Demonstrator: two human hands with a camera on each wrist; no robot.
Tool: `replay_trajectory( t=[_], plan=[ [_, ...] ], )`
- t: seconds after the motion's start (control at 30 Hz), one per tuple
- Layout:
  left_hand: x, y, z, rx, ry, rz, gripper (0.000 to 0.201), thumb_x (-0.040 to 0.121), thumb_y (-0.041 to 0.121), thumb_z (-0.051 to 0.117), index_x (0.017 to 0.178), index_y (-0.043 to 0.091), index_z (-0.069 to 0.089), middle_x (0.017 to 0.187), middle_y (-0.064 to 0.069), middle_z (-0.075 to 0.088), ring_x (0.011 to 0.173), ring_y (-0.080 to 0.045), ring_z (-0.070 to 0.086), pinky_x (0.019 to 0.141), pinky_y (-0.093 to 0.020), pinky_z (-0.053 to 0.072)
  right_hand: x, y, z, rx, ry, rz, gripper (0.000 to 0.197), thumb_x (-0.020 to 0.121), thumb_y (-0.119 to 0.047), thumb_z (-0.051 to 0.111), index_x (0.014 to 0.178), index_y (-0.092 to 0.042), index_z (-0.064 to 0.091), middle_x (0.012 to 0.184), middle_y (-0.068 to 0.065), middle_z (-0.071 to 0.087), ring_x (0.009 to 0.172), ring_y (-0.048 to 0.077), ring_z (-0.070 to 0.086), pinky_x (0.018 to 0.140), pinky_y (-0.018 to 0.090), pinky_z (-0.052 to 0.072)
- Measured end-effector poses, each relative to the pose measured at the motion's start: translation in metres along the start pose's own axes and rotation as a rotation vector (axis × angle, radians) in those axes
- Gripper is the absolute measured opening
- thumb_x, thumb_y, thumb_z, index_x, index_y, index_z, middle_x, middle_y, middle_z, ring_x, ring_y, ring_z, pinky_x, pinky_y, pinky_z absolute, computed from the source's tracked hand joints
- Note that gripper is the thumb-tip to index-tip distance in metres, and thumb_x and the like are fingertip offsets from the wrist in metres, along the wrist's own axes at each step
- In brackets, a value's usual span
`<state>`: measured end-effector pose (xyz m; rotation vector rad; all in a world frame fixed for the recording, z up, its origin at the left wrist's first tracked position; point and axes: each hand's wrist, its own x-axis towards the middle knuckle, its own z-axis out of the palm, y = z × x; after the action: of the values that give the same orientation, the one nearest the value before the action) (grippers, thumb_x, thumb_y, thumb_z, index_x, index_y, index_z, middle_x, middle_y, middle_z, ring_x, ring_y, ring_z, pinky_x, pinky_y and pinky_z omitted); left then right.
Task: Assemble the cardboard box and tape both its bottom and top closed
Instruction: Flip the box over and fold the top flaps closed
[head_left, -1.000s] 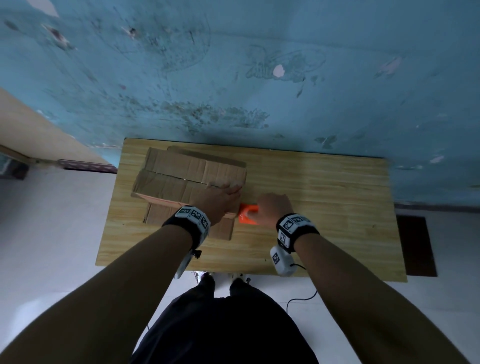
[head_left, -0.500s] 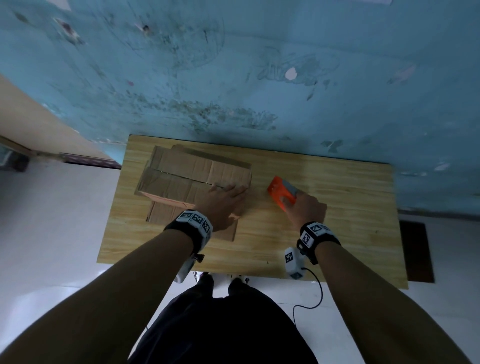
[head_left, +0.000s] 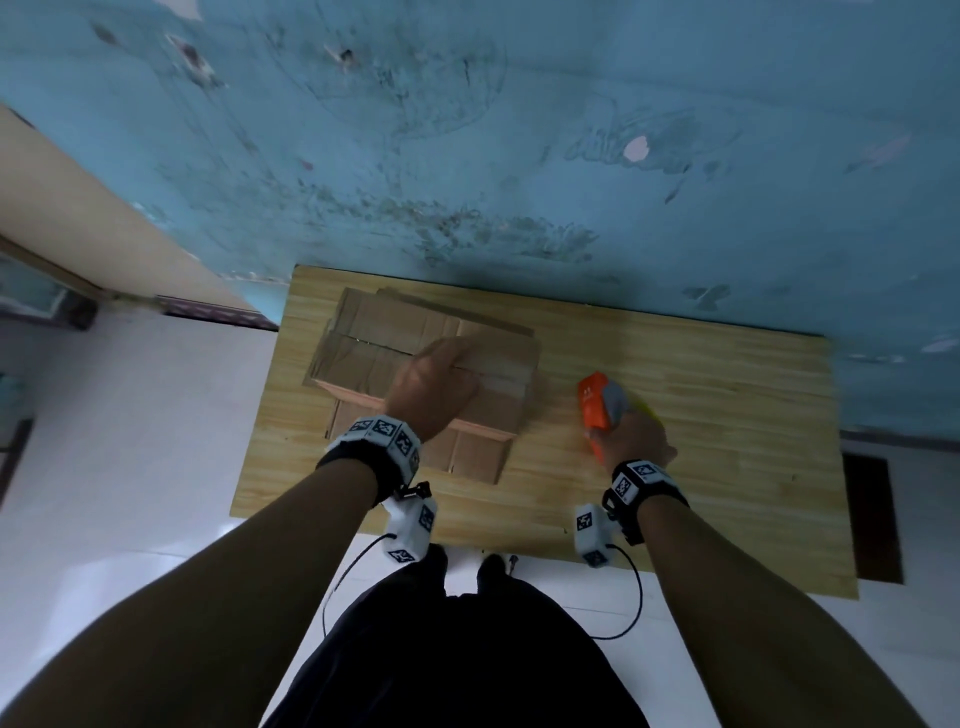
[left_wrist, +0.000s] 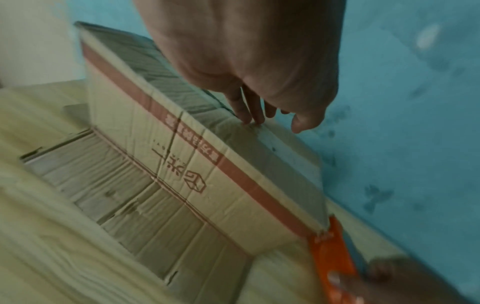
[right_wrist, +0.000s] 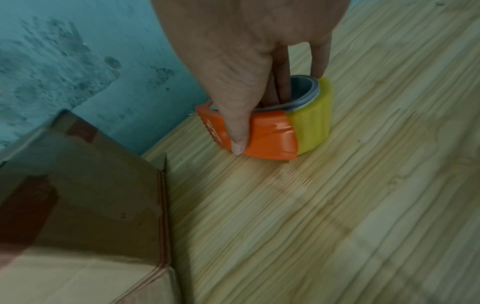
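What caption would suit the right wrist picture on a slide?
Right hand gripping an orange tape dispenser on the wooden table, beside the cardboard box.

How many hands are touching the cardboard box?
1. The left hand presses its fingertips on top of the cardboard box. The right hand holds the orange tape dispenser on the table, beside the box.

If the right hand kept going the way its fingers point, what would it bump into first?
Probably the wooden table. The right hand holds the orange tape dispenser with fingers pointing down into its ring, just above or on the tabletop. The cardboard box sits off to its left, out of that line.
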<state>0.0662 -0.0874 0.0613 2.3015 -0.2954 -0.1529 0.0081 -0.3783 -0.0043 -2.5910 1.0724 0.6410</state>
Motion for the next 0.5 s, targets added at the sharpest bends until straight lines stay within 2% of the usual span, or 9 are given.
replay_trajectory(
  t=[0.1,0.17,0.23,0.27,0.33,0.37,0.43,0.5],
  plan=[
    [0.004,-0.012,-0.019,-0.023,0.104,-0.129,0.048,0.093,0.015,0.071,0.14,0.017,0.066,0.124,0.001,0.072,0.107,-0.013,0.066,0.091,-0.013,0.048,-0.01,-0.017,-0.009,0.042,0.126,0.086,0.087,0.087,-0.071,0.07,0.137,-0.002,0.051,0.137,0.021,0.056,0.128,0.042,0.053,0.1,0.058,0.048],
    [0.006,-0.024,-0.031,-0.002,0.19,-0.223,0.045,0.095,0.017,0.068,0.139,0.021,0.065,0.124,0.002,0.07,0.108,-0.013,0.064,0.091,-0.019,0.047,-0.013,-0.034,-0.019,0.169,0.179,0.081,0.084,0.093,-0.068,0.059,0.137,0.002,0.047,0.138,0.024,0.052,0.128,0.044,0.051,0.098,0.056,0.048],
    [0.007,-0.035,-0.044,0.028,0.288,-0.312,0.043,0.094,0.014,0.066,0.137,0.019,0.066,0.126,-0.004,0.07,0.11,-0.021,0.063,0.094,-0.03,0.051,-0.011,-0.052,-0.029,0.281,0.094,-0.016,0.067,0.1,-0.053,0.057,0.132,0.006,0.053,0.135,0.026,0.056,0.125,0.045,0.055,0.1,0.052,0.051],
    [0.008,-0.039,-0.05,0.048,0.33,-0.375,0.044,0.094,0.013,0.065,0.137,0.017,0.066,0.13,-0.008,0.068,0.117,-0.026,0.06,0.101,-0.039,0.051,-0.012,-0.062,-0.034,0.316,0.017,-0.074,0.06,0.102,-0.046,0.056,0.129,0.007,0.059,0.132,0.026,0.061,0.124,0.045,0.059,0.1,0.049,0.052],
    [0.011,-0.046,-0.062,0.079,0.364,-0.552,0.048,0.093,0.014,0.064,0.141,0.012,0.06,0.144,-0.013,0.058,0.134,-0.033,0.048,0.114,-0.051,0.04,-0.019,-0.081,-0.044,0.372,-0.096,-0.173,0.047,0.106,-0.039,0.053,0.115,0.004,0.07,0.121,0.027,0.07,0.116,0.043,0.066,0.093,0.04,0.052],
    [0.012,-0.049,-0.068,0.095,0.357,-0.64,0.052,0.093,0.016,0.065,0.144,0.011,0.056,0.151,-0.013,0.052,0.141,-0.034,0.042,0.118,-0.053,0.034,-0.024,-0.089,-0.046,0.388,-0.149,-0.21,0.043,0.108,-0.038,0.05,0.101,-0.002,0.073,0.114,0.028,0.072,0.109,0.042,0.069,0.088,0.039,0.051],
    [0.013,-0.058,-0.078,0.105,0.307,-0.766,0.059,0.095,0.024,0.064,0.151,0.012,0.048,0.159,-0.013,0.044,0.146,-0.035,0.038,0.121,-0.054,0.029,-0.037,-0.1,-0.044,0.408,-0.231,-0.246,0.046,0.11,-0.041,0.048,0.076,-0.013,0.063,0.095,0.024,0.073,0.09,0.038,0.071,0.08,0.041,0.051],
    [0.013,-0.065,-0.083,0.018,0.244,-0.832,0.058,0.099,0.027,0.058,0.155,0.014,0.046,0.156,-0.015,0.05,0.142,-0.038,0.046,0.117,-0.051,0.037,-0.051,-0.106,-0.034,0.502,-0.276,-0.207,0.049,0.106,-0.048,0.054,0.075,-0.011,0.063,0.082,0.015,0.069,0.08,0.032,0.067,0.074,0.041,0.05]
  ],
)
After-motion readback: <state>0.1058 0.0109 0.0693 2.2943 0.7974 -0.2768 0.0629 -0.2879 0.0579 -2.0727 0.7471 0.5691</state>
